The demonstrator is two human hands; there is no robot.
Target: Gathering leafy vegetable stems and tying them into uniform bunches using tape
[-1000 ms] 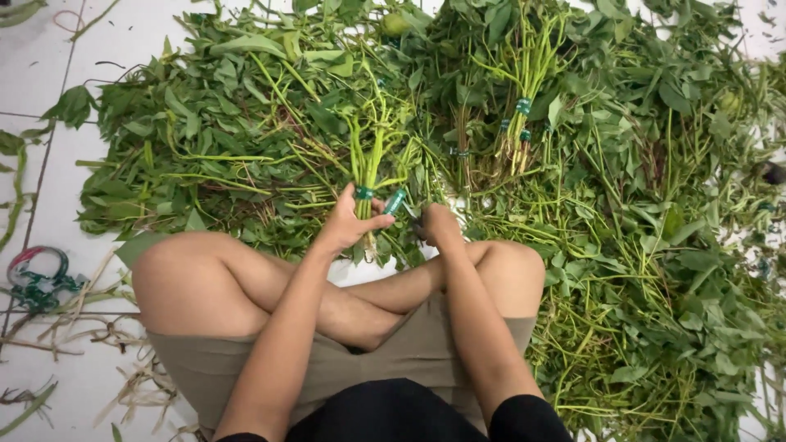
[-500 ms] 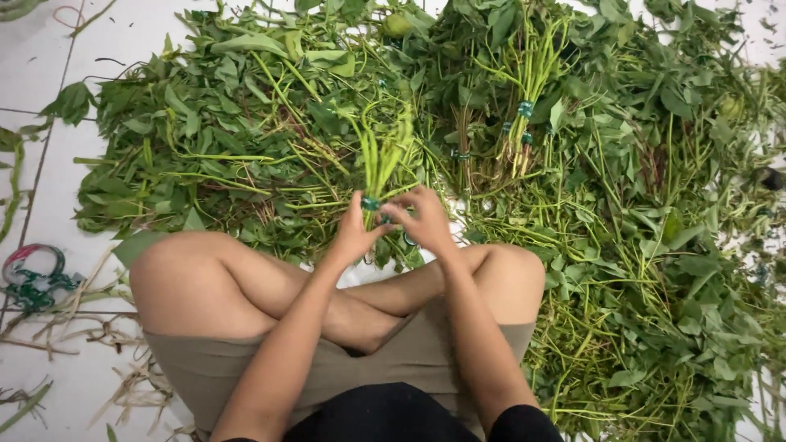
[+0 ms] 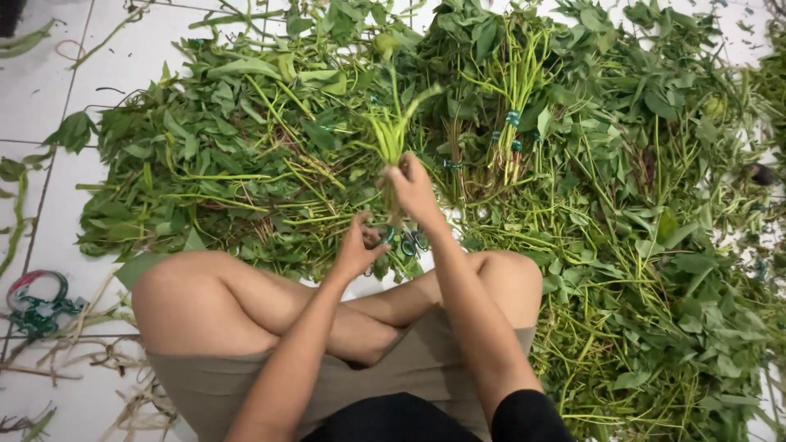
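The right hand (image 3: pixel 413 190) is closing its fingers tightly around the lower stems of a small green bunch (image 3: pixel 393 131), holding it upright above the leaf pile (image 3: pixel 246 164) on the tiled floor (image 3: pixel 49 98). The left hand (image 3: pixel 358 245) is pinching a green band (image 3: pixel 409 241) just below; keeping the stems squeezed together and level should help the band sit snug.

Bundle of green stems (image 3: pixel 391 135) in my right hand (image 3: pixel 413 192), upright, slightly fanned at the top, above the leaf heap, green tie band (image 3: pixel 386 237) pinched in my left hand (image 3: pixel 358 247), just below
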